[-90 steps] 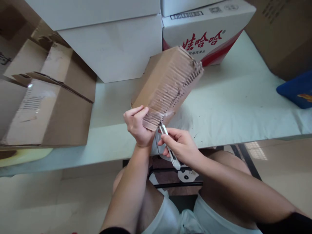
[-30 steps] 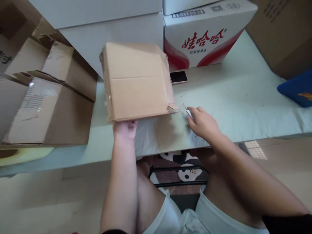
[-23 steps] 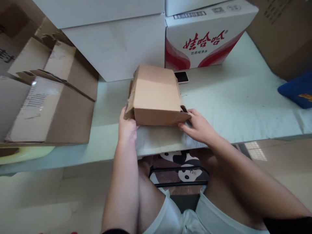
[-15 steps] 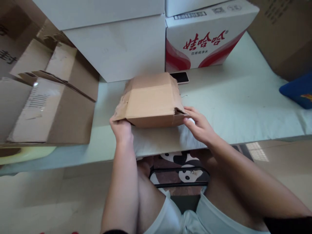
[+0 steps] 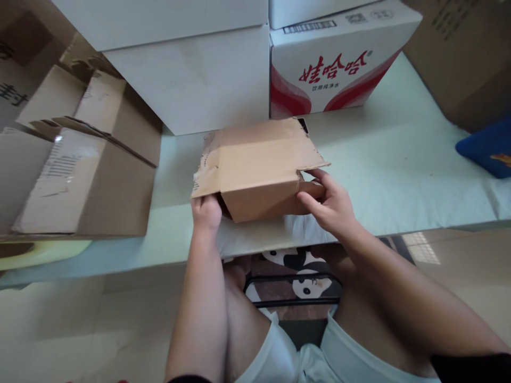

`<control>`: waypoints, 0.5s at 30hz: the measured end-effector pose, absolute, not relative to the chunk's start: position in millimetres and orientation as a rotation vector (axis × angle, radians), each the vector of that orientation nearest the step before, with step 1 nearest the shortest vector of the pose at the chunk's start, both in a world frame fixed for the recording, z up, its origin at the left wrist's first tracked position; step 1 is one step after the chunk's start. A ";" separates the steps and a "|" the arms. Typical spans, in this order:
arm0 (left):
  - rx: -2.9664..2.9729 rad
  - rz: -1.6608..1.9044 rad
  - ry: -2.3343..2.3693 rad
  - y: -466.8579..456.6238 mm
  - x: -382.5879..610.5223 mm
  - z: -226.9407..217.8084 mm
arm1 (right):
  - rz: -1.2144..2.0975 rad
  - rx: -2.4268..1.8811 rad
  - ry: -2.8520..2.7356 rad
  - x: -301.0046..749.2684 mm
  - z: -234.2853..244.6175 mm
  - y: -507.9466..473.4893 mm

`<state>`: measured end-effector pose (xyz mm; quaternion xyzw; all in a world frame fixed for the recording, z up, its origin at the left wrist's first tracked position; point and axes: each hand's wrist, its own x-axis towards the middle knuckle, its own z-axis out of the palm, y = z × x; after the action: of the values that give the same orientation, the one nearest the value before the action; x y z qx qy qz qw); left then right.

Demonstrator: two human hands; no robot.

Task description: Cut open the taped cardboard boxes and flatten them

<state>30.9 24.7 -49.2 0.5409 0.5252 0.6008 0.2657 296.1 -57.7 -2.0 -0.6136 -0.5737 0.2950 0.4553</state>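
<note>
A brown cardboard box (image 5: 259,159) lies on the cloth-covered table in front of me, with flaps spread out at its left and right sides. My left hand (image 5: 206,213) is at the near left corner, closed under the left flap, which hides most of its fingers. At the near right corner, my right hand (image 5: 329,199) grips a small end flap between thumb and fingers, below the raised right side flap. A gap shows between those two flaps. Behind the far right corner, a small dark corner of an object (image 5: 304,125) peeks out.
Tall white boxes (image 5: 191,85) stand behind, beside a white and red carton (image 5: 339,69) with printed characters. Several brown cartons (image 5: 120,181) fill the left side. A blue object (image 5: 487,146) sits at the right edge. The pale green tablecloth (image 5: 391,181) ends just before my knees.
The box has shifted slightly right and toward me, and its right side flap now sticks outward. Both hands have moved with it. The phone behind it is now mostly covered.
</note>
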 end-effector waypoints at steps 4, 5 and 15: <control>1.514 1.313 1.347 18.9 29.1 -40.4 | 0.705 -1.605 -1.357 297.9 1.0 -53.9; 1.546 1.268 1.307 18.3 28.3 -40.4 | 0.733 -1.618 -1.338 298.6 0.6 -52.9; 1.374 1.371 1.128 11.4 28.6 -30.2 | 0.805 -1.629 -1.238 303.7 -0.3 -49.7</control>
<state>28.6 11.4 -30.2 0.5515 0.4527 0.5505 0.4335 303.7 -49.7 -0.3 -0.6601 -0.5017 0.3263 0.4540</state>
